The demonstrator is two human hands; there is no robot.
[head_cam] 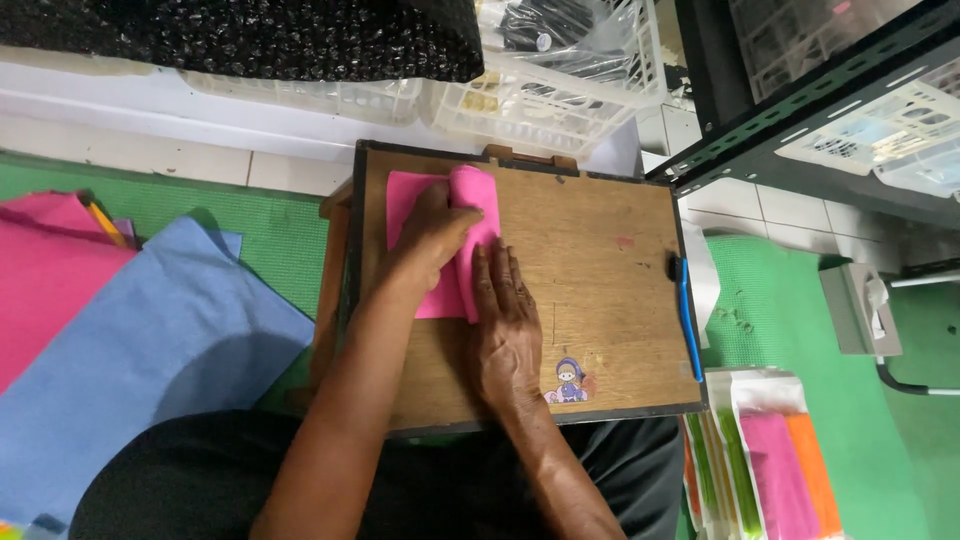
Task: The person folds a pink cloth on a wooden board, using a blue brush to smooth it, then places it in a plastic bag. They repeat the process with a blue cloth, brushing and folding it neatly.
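A large blue felt sheet [150, 340] lies on the green mat at my far left; my left hand [432, 232] presses its curled fingers onto the folded bright pink felt sheet [470, 215] on the small wooden desk [600, 290]; my right hand [505, 325] lies flat, fingers released, on the felt's lower edge; a blue pen [688, 320] rests at the desk's right rim.

bare board [600, 300] right of hands, blue pen [688, 325] at edge
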